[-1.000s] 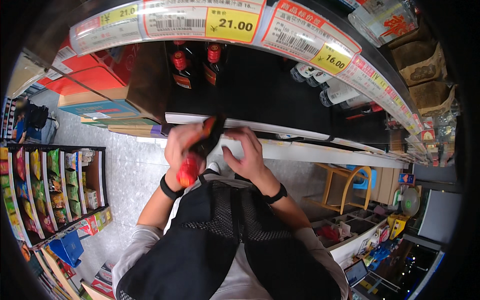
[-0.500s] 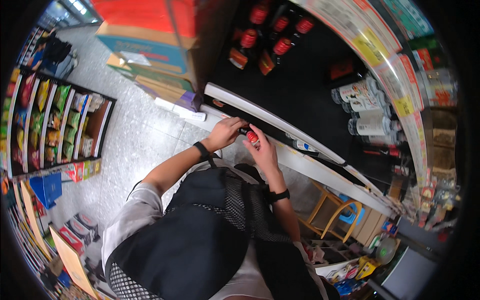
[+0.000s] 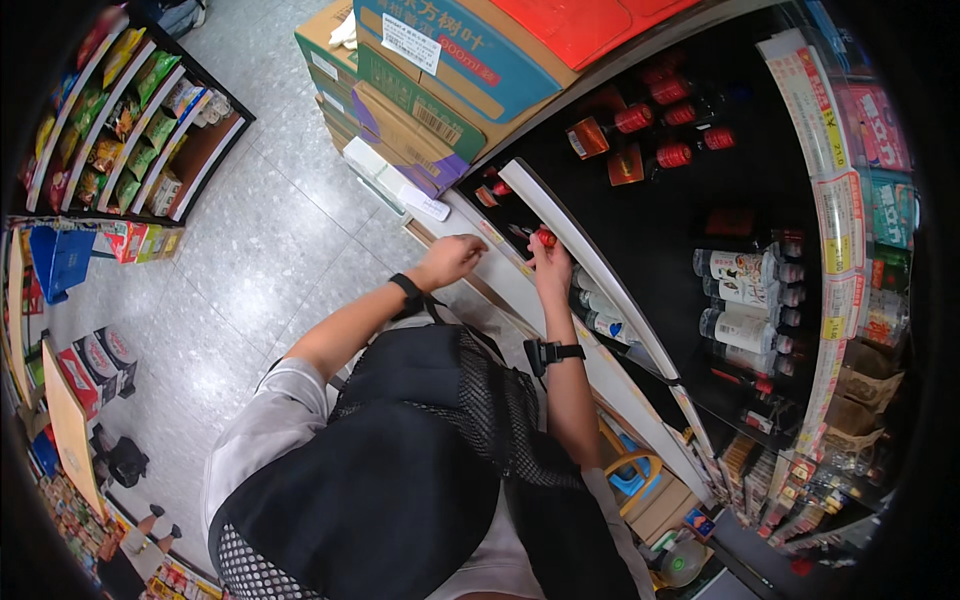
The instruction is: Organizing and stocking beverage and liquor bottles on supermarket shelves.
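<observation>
My right hand (image 3: 551,272) reaches into the lower shelf, its fingers closed around the red neck of a dark bottle (image 3: 545,238). Most of that bottle is hidden by the hand and the pale shelf edge (image 3: 575,240) above. Off to the left, my left hand (image 3: 452,262) hovers in front of the shelf front, fingers curled and nothing visible in them. Another red-topped bottle (image 3: 488,194) lies on the lower shelf's left end. Clear bottles with white labels (image 3: 610,325) are on that shelf to the right of my hand.
Stacked cartons (image 3: 430,110) border the shelf's left end. Several red-necked bottles (image 3: 672,90) and white-labelled bottles (image 3: 740,300) occupy the upper black shelf. A snack rack (image 3: 130,120) is at far left; a wooden stool (image 3: 640,475) with blue on it is at lower right.
My hands, together on the red-necked bottle before, are now apart. The right hand has taken the bottle into the lower shelf; the left has let go. The view has shifted.
</observation>
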{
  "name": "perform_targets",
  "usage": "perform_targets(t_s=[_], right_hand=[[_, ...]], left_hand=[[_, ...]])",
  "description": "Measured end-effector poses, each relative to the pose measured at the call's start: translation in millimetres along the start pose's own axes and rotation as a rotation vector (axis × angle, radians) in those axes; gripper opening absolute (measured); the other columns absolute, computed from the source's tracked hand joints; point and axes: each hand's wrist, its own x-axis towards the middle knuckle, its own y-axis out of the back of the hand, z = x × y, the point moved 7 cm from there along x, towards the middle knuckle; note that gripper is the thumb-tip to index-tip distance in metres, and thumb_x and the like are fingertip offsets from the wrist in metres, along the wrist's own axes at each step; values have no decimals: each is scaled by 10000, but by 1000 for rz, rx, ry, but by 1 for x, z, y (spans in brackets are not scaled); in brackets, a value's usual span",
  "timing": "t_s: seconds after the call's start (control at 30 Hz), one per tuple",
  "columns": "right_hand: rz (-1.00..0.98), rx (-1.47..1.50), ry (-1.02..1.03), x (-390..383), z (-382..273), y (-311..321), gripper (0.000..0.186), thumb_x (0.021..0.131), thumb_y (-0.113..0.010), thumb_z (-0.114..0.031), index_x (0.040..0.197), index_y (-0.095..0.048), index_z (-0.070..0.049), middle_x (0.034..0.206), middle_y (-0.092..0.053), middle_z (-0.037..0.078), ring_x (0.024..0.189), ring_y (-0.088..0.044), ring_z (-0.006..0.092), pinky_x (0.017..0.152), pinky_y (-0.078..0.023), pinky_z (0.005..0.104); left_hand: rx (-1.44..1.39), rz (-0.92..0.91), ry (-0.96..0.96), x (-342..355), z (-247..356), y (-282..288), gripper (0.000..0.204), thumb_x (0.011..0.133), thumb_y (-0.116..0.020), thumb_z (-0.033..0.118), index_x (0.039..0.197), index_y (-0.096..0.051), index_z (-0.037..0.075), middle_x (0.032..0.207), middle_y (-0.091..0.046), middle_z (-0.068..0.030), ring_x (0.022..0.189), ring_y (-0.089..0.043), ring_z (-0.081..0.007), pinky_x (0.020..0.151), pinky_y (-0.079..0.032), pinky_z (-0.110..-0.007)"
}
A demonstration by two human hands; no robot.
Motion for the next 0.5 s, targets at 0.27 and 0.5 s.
perform_targets(t_s=[0.27, 0.5], right_hand=[[-18, 57, -206, 31, 9, -20, 403, 1013, -722, -418, 1210, -648, -74, 883, -738, 34, 671, -680, 106, 567, -467, 263], [-171, -8, -108, 81, 79, -43, 352, 1082, -572, -369, 1154, -725, -60, 1015, -771, 33, 774, -708, 121, 690, -520, 291]], left_hand=[[74, 2, 159, -42, -38, 47, 210, 946, -605, 121, 1110, -725, 69, 995, -761, -147, 874, -731, -344, 812, -575, -462], [46, 110, 229, -72, -42, 71, 203, 950, -632, 129, 1109, -722, 40, 998, -762, -163, 847, -723, -345, 790, -572, -452]])
